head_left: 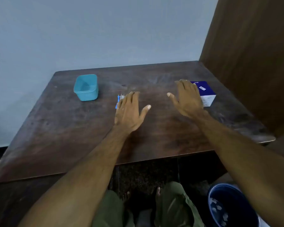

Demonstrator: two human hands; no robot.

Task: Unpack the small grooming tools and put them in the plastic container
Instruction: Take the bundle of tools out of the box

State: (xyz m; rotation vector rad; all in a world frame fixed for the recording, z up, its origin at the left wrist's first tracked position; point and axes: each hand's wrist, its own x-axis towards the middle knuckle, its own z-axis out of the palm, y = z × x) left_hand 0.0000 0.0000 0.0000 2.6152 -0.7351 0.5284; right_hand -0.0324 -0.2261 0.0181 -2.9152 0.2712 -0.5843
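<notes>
On the dark wooden table (88, 128), the small grooming tools (120, 99) lay at about 11 o'clock from the left hand (129, 112), mostly hidden under its fingers; only blue and white ends showed, count and type unclear. Whether the fingers actually touched them could not be told. Left hand was palm down, fingers straight and close together pointing to 12 o'clock, thumb splayed toward 2 o'clock, released and grasping nothing.

Plastic container (86, 87), teal, rounded-rectangular, sat upright toward 10 o'clock from the left hand, well apart from it, near the far left part of the table. Nothing could be made out inside it.

Right hand (187, 99) was at 3 o'clock from the left hand, with bare table between the two. It was palm down too, fingers straight pointing to about 11 o'clock, thumb out toward 9 o'clock, released, holding nothing. Blue and white box (205, 94) lay just beyond and beside it at 2 o'clock, partly covered by the fingers; contact unclear.

Both forearms were bare, stretched out from the near edge of the table, converging toward the middle.

Below the table edge, at 6 o'clock, the person's green trousers (175, 205) and bare toes showed over a dark floor. Blue bucket (228, 205) stood at 5 o'clock on the floor, pale scraps inside. Pale blue wall (105, 33) ran behind the table; brown wooden panel (252, 54) stood at 2 o'clock.
</notes>
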